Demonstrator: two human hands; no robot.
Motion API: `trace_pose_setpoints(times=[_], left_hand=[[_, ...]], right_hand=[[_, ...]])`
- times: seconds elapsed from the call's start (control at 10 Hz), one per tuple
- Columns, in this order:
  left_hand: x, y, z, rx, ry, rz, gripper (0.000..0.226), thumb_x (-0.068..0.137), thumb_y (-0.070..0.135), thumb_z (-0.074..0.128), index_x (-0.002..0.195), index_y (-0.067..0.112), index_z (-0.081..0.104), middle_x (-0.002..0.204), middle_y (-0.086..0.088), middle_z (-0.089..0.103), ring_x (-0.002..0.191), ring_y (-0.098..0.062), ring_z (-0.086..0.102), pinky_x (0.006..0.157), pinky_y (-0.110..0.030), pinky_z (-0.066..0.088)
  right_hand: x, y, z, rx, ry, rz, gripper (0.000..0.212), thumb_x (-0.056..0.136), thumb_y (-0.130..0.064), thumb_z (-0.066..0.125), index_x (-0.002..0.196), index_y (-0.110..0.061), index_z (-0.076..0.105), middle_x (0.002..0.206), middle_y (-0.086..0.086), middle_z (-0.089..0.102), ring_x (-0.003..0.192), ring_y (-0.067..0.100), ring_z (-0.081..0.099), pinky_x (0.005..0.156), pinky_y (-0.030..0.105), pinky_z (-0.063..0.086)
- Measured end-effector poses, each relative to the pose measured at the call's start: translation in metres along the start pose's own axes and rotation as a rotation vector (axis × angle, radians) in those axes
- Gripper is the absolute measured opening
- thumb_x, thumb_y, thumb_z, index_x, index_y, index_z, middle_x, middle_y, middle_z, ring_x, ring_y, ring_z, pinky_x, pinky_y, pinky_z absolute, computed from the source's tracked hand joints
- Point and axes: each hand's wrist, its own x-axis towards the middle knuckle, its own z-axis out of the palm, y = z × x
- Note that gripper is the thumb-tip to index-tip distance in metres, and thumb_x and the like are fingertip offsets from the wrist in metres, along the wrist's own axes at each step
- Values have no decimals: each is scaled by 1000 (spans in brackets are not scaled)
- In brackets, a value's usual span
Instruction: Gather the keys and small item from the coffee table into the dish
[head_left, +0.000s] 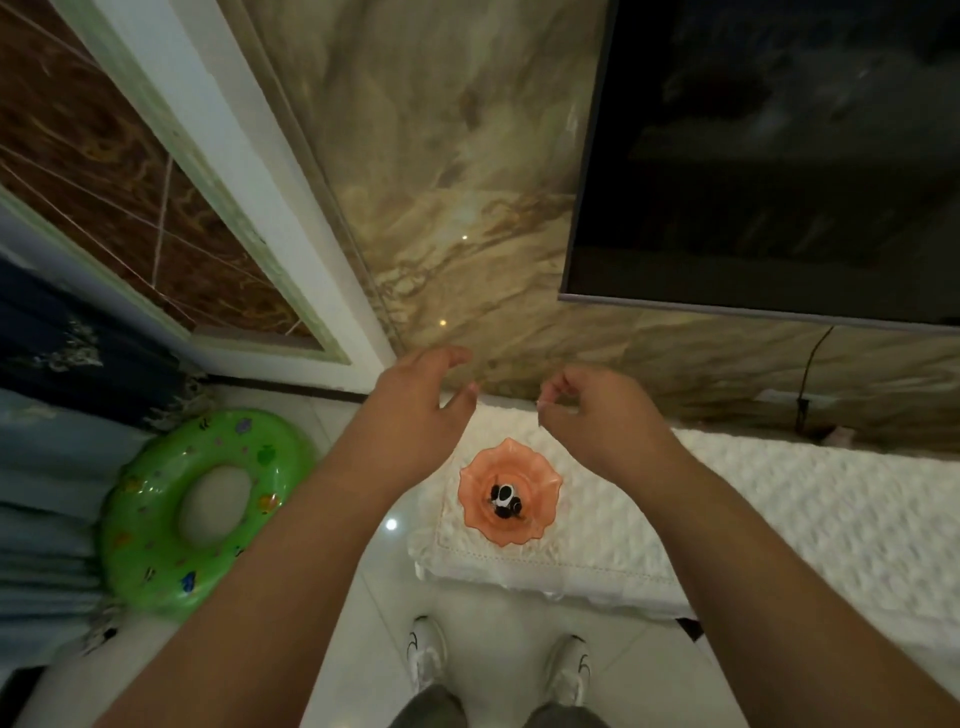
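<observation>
An orange scalloped glass dish (483, 525) stands on a white lace cloth near the left end of a low cabinet. Dark keys with a black-and-white fob (505, 500) lie in its middle. My left hand (421, 402) hovers above and to the left of the dish, fingers spread, holding nothing. To the dish's upper right, my right hand (597, 410) is raised with fingers curled loosely and thumb near the fingertips; nothing shows in it.
The white cloth (753, 514) covers the cabinet top to the right. A dark TV screen (779, 156) hangs on the marble wall above. A green inflatable swim ring (202, 499) leans by blue curtains at the left. My white shoes (498, 660) stand on pale floor tiles.
</observation>
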Motion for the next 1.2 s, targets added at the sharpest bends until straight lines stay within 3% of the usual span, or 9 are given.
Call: trace_pose_setpoints(times=[0.2,0.4,0.5,0.6,0.7,0.8,0.9,1.1,1.2], left_hand=[[23,-26,9,10,-33,18,37,91,42,56,127,34,56,115,20,44,104,9,39,78,2,26],[34,-55,27,-18,-50,-21,36,91,41,56,127,38,54,115,23,45,107,8,41,84,1,25],[36,-66,37,-21,-58,-20,35,91,41,56,126,40,53,116,22,46,88,-2,48,90,-14,36],[41,-78,46,3,-78,-27,35,91,45,53,126,45,51,110,29,43,79,-2,45,86,-13,35],[49,-87,53,11,-76,-19,36,90,46,52,126,47,50,105,35,42,101,8,45,82,-6,30],[57,-95,60,-11,-73,19,36,90,45,54,126,45,52,114,30,46,112,14,40,86,-5,31],[64,-102,66,-57,-51,54,34,89,47,55,123,46,53,122,28,49,115,16,39,89,-11,34],[75,-118,86,-45,-48,58,34,89,47,56,123,46,53,109,36,47,112,19,39,84,-2,31],[73,-130,93,-13,-68,12,34,89,47,55,124,47,52,103,39,44,104,25,36,79,6,25]], right_hand=[[13,41,78,81,-16,199,7,83,-28,64,77,-32,61,84,-15,65,75,4,61,61,23,46],[25,83,149,73,-107,367,7,88,-27,58,92,-27,63,100,-8,69,88,12,64,79,32,54],[31,105,179,94,-112,438,10,91,-29,58,98,-26,64,106,-8,68,91,12,62,83,31,51],[39,124,208,134,-79,481,12,90,-28,58,100,-25,64,102,-8,67,88,12,62,79,30,51],[46,145,235,150,-67,546,13,89,-26,57,97,-21,66,96,-5,67,84,14,61,70,30,47],[48,167,263,77,-163,583,16,93,-20,53,95,-12,67,95,5,69,78,21,61,58,27,39],[48,188,289,35,-264,613,18,93,-15,48,92,-8,65,94,13,69,76,24,62,58,27,41],[46,214,330,86,-298,711,18,91,-12,49,90,-5,66,76,7,65,67,20,60,48,22,34],[47,217,342,111,-331,670,11,87,-13,54,77,-19,54,70,-1,59,63,15,57,48,22,33]])
